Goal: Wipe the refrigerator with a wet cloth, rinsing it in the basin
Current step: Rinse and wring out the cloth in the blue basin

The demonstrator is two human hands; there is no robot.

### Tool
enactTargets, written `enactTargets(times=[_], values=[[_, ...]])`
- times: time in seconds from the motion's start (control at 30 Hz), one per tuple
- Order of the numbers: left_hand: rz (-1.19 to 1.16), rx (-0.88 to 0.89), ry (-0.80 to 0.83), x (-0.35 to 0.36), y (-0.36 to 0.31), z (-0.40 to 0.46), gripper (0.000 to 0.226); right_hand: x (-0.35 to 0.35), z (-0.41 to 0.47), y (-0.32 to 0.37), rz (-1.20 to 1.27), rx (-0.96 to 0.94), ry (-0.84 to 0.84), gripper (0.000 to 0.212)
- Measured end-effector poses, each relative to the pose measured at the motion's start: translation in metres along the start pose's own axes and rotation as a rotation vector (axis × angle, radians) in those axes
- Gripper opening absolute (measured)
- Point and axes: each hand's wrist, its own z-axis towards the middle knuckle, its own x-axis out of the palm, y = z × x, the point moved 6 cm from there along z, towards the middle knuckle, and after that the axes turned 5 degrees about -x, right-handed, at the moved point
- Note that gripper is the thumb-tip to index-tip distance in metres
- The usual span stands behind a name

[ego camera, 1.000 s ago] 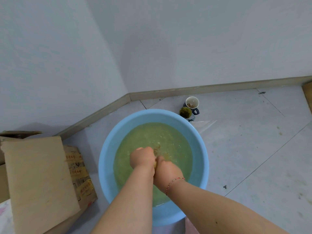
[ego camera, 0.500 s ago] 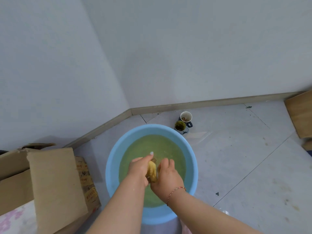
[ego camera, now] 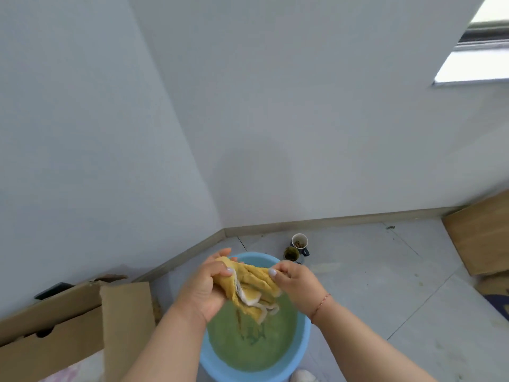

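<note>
A wet yellow cloth (ego camera: 252, 288) with a white edge hangs bunched between both hands, above a light blue basin (ego camera: 303, 351) of greenish water on the floor. My left hand (ego camera: 208, 285) grips the cloth's left end, thumb on top. My right hand (ego camera: 296, 282) pinches its right end; a thin bracelet circles that wrist. The cloth's lower folds dangle over the water and drip into it. No refrigerator is in view.
Two mugs (ego camera: 296, 248) stand on the tiled floor behind the basin near the wall corner. An open cardboard box (ego camera: 71, 326) sits at the left. Brown boards (ego camera: 482, 238) lean at the right wall. A window (ego camera: 479, 51) is at the upper right.
Both hands have lifted the cloth out of the water and pulled it apart above the basin. The camera has tilted upward, showing more wall.
</note>
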Motion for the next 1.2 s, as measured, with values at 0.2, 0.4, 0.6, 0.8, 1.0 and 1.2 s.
enactTargets(times=[0.2,0.4,0.6,0.8,1.0,1.2], values=[[0.378,0.101,0.104,0.039,-0.023,-0.047,0.058,-0.06,-0.01,0.078,0.082,-0.072,-0.218,0.029],[0.862,0.231,0.227,0.085,-0.04,-0.092,0.058,-0.072,-0.032,0.141,0.45,-0.043,-0.091,0.018],[0.795,0.242,0.481,0.135,-0.051,-0.135,0.052,-0.082,-0.065,0.191,0.507,-0.122,-0.048,0.023],[0.75,0.478,0.371,0.155,-0.069,-0.168,0.03,-0.095,-0.104,0.203,0.673,-0.29,0.095,0.044],[0.943,0.638,0.357,0.173,-0.075,-0.211,0.033,-0.122,-0.14,0.205,0.275,-0.264,-0.089,0.056],[1.01,0.735,0.416,0.204,-0.068,-0.261,0.034,-0.117,-0.196,0.217,0.845,-0.388,0.183,0.062]])
